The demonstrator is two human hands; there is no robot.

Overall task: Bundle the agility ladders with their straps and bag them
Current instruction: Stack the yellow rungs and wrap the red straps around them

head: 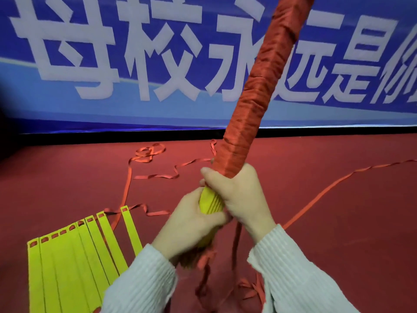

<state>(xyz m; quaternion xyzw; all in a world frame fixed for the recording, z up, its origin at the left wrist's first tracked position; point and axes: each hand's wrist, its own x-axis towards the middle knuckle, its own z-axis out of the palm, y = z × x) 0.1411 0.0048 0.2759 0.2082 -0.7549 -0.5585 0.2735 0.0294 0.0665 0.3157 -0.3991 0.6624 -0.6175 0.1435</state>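
Note:
A long ladder bundle (261, 86) wound tightly in red strap rises steeply from my hands toward the top right. Its bare yellow rung ends (209, 203) show between my hands. My right hand (239, 195) grips the bundle at the lower edge of the red wrapping. My left hand (191, 224) holds the yellow end just below. Loose red strap tails (237, 240) hang down under my hands. A second ladder's yellow rungs (76, 260) lie fanned flat on the floor at the lower left, their red strap (127, 184) trailing away.
The red floor (338, 222) carries loose strap: a tangle (149, 153) in the middle distance and a long run (327, 188) stretching right. A blue banner (112, 64) with white characters stands along the back, above a black base strip.

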